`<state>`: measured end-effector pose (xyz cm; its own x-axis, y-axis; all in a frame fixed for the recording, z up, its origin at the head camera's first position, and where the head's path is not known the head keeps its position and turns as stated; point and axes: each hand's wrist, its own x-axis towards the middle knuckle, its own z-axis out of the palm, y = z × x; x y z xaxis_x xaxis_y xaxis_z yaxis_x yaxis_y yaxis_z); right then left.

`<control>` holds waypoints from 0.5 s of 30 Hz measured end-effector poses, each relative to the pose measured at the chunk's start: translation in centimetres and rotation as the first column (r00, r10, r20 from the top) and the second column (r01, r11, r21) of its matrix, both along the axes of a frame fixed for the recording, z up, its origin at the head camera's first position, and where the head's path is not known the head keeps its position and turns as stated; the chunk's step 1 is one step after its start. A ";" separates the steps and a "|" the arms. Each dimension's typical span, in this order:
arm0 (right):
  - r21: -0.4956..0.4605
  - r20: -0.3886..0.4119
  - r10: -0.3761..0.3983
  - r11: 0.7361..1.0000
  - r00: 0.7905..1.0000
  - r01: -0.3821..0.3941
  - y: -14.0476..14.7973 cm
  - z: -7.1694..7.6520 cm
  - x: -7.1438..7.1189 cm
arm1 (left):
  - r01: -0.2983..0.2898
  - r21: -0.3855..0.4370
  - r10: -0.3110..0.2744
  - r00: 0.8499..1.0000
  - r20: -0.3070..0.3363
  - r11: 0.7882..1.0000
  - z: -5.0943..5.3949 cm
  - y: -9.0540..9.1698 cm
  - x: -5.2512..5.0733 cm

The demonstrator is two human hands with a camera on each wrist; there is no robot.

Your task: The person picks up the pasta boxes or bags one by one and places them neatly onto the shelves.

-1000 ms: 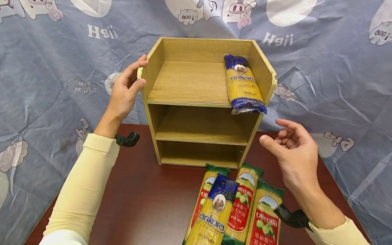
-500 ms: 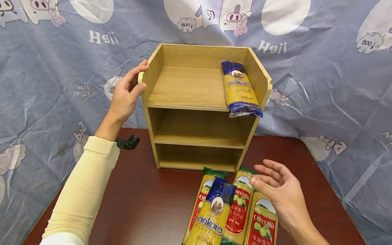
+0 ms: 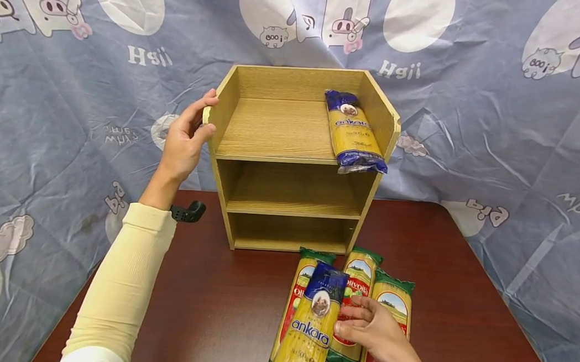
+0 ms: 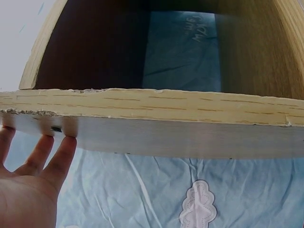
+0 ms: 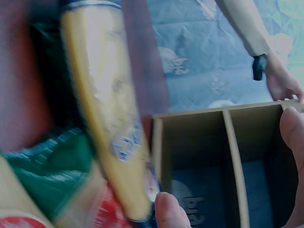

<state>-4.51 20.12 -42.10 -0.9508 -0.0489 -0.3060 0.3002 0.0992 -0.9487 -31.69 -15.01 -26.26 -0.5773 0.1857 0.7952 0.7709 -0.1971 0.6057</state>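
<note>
My left hand (image 3: 181, 144) holds the upper front corner of a small wooden shelf unit (image 3: 276, 159). Three of its fingertips press the outer face of the side panel (image 4: 156, 135) in the left wrist view. Over the packets is my right hand (image 3: 377, 336), fingers parted, at the right edge of a blue-and-yellow Ankara spaghetti packet (image 3: 308, 329); contact is unclear. That packet lies across green-and-red Olivoila spaghetti packets (image 3: 359, 265), one partly covered by my hand. In the right wrist view the Ankara packet (image 5: 102, 90) is blurred beside my thumb.
Another Ankara packet (image 3: 354, 132) lies at the right of the unit's top shelf, its lower end jutting over the front edge. Below are two compartments. The unit stands on a dark red-brown table (image 3: 202, 308). A printed blue cloth (image 3: 75, 107) hangs behind and beside it.
My right hand has come down and left from beside the unit to the Ankara packet on the table. The left hand keeps its place on the unit. The head view has shifted slightly.
</note>
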 end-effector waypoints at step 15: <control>0.050 0.087 -0.011 0.999 0.996 0.007 -1.8 -4.0 0.9 | 0.014 0.018 -0.014 1.000 -0.004 1.000 0.0 0.0 -0.1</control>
<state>-3.61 18.28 -46.06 -0.9207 -0.0233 -0.3895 0.3826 0.1424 -0.9129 -31.80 -15.04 -26.30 -0.5718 0.1789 0.8006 0.7702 -0.2189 0.5990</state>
